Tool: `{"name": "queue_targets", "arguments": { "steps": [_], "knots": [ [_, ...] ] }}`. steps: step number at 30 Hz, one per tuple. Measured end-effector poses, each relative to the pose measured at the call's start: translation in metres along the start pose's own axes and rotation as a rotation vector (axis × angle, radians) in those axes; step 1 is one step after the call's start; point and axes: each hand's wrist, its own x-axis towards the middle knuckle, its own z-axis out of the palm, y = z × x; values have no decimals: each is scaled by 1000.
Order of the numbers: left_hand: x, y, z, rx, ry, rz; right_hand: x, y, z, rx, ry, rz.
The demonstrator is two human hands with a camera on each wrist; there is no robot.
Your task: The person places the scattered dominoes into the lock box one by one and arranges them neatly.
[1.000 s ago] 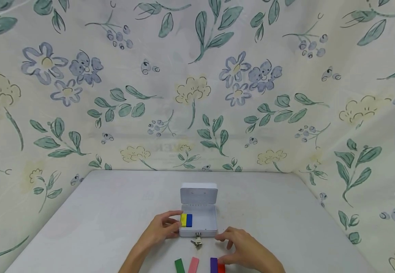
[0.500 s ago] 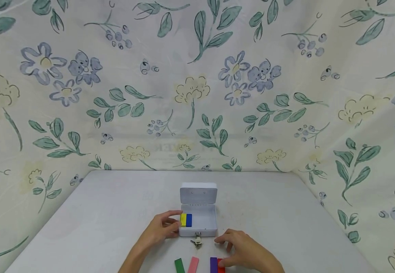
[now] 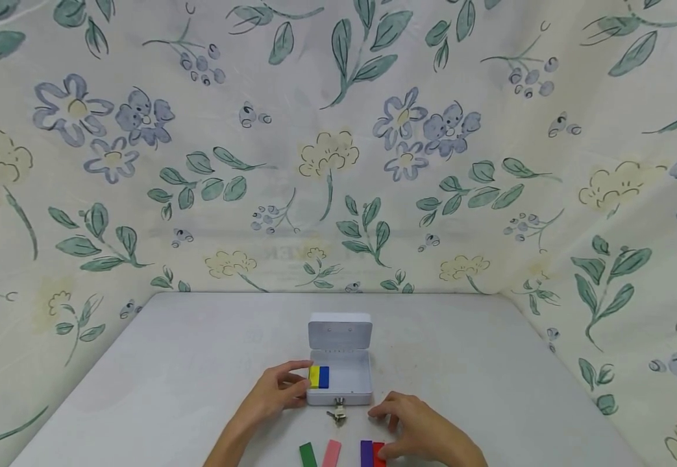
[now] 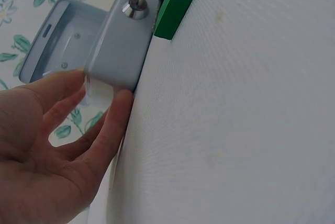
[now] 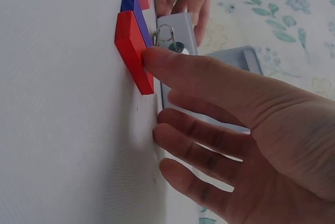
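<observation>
A small white box (image 3: 340,399) stands with its lid up, holding a yellow block (image 3: 314,377) and a blue block (image 3: 324,377) side by side at its left. My left hand (image 3: 274,391) touches the box's left side with relaxed fingers; the left wrist view shows the hand (image 4: 68,145) at the box's corner (image 4: 118,41). With its thumb my right hand (image 3: 426,428) touches a red block (image 3: 378,454), which lies against a purple block (image 3: 366,453). In the right wrist view its other fingers (image 5: 193,148) are spread and loosely bent beside the red block (image 5: 133,51).
Keys (image 3: 338,412) hang from the lock at the box's front. A green block (image 3: 307,455) and a pink block (image 3: 332,453) lie on the white table (image 3: 198,350) nearer the front, left of the purple one. A flowered cloth (image 3: 291,214) rises behind the table.
My right thumb has shifted slightly on the red block, moving a little right and down, so more of the block shows. The left hand and the box have stayed put.
</observation>
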Motion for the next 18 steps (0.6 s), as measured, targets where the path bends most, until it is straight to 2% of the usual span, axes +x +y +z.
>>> {"name": "queue_targets", "arguments": {
  "steps": [8,18],
  "knots": [
    [-2,2,1,-9,0,-15,1,2,0,17,-14,-5],
    [-1,2,1,-7,-1,-6,-4,2,-3,49,-42,7]
  ]
}}
